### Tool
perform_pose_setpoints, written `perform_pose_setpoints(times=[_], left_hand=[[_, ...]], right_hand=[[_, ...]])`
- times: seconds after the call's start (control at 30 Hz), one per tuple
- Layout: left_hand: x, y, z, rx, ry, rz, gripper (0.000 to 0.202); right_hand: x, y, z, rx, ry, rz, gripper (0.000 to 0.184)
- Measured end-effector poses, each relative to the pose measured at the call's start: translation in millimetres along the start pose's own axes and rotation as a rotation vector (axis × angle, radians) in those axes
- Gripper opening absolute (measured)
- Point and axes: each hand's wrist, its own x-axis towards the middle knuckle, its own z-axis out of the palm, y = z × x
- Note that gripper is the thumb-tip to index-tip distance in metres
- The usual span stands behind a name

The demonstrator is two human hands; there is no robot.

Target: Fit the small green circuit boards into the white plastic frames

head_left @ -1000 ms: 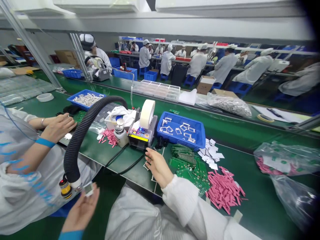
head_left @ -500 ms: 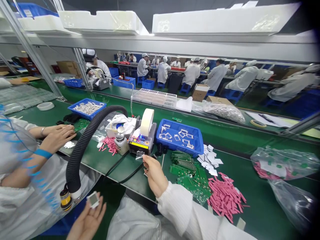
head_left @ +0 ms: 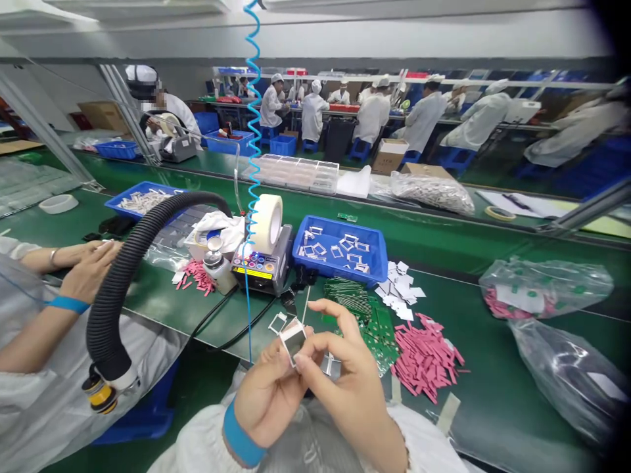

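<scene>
My left hand [head_left: 269, 394], with a blue wristband, and my right hand [head_left: 345, 374] meet low in the view. Between their fingertips they pinch a small white rectangular frame [head_left: 293, 340] with a dark window. A similar frame [head_left: 277, 322] lies on the green belt just beyond them. Below my right hand, a pale metallic piece [head_left: 330, 363] is partly hidden. Green circuit boards [head_left: 377, 335] lie to the right of my hands, with pink strips [head_left: 424, 355] beyond them. A tape dispenser [head_left: 259, 263] stands just past my fingers.
A blue tray [head_left: 340, 226] of white frames sits behind the boards, near white paper squares [head_left: 399, 289]. A black corrugated hose [head_left: 118, 295] arcs at left, by a co-worker's hands [head_left: 89, 266]. Plastic bags [head_left: 552, 328] lie at right. A blue coiled tube [head_left: 254, 131] hangs in front.
My left hand has risen from the lower left, carrying the frame to my right hand, and both now pinch it. The whole view has shifted as my head turned.
</scene>
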Motion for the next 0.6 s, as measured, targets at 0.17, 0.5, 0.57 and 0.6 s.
perform_pose_setpoints(times=[0.17, 0.5, 0.57, 0.6], left_hand=[[3, -2, 1.8, 0.055, 0.021, 0.019, 0.023], [5, -1, -1.2, 0.048, 0.054, 0.017, 0.022], [6, -1, -1.7, 0.057, 0.046, 0.015, 0.02], [6, 0, -1.9, 0.059, 0.044, 0.014, 0.02]], right_hand=[[4, 3, -6, -0.014, 0.036, 0.022, 0.011], [12, 6, -14, 0.116, -0.046, 0.201, 0.011], [13, 7, -13, 0.075, -0.021, 0.188, 0.012], [13, 8, -12, 0.056, -0.008, 0.18, 0.012]])
